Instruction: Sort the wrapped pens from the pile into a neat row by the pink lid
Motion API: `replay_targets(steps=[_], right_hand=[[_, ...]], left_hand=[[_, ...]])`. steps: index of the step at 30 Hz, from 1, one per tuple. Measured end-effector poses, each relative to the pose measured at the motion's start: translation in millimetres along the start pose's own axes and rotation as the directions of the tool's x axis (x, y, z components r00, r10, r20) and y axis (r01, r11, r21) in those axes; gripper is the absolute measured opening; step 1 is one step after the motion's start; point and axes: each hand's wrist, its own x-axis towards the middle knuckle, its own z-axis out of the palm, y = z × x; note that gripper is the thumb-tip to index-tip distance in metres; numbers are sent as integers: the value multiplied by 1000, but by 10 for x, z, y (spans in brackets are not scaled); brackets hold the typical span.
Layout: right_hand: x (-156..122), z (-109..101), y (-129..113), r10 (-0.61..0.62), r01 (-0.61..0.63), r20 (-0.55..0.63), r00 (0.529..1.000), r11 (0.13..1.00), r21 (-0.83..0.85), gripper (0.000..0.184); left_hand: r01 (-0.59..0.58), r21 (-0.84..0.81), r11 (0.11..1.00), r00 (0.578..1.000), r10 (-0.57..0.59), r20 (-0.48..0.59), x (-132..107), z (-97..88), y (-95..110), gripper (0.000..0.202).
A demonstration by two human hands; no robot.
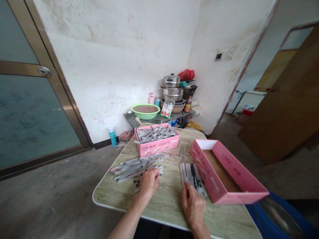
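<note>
Gel pens with clear, frosted barrels and dark tips lie about both hands. My left hand is closed, its fingertips curled round pen ends at the right side of a loose pile of pens. To the right, a row of pens lies side by side, pointing away from me. My right hand is closed at the near end of this row, thumb and forefinger on a pen there. Behind the pile, a pink box is heaped with more pens. A second pink box stands right of the row, with its brown bottom showing.
The wood-patterned table has a pale rim. Beyond it, a dark low surface holds a green basin, steel pots and bottles. A blue can stands on the floor at left. Something blue is beside the table's right edge.
</note>
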Motion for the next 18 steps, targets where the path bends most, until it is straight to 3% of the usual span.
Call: replay_targets(steps=[4,9,12,18], right_hand=[[10,16,-7,-13,13,1,1000,999,42,28],[-5,10,2,2,-5,40,999,997,82,29],[-8,8,-7,-12,-2,131,991,994,107,31],[36,-10,-52,-92,66,317,944,994,93,33]], left_hand=[[47,191,980,997,-59,55,-76,-155,-143,6],[7,195,981,993,-30,116,-122,-123,-104,12],[-59,159,986,987,33,157,-128,-79,-27,11],[-263,22,964,956,258,139,-133,-14,202,13]])
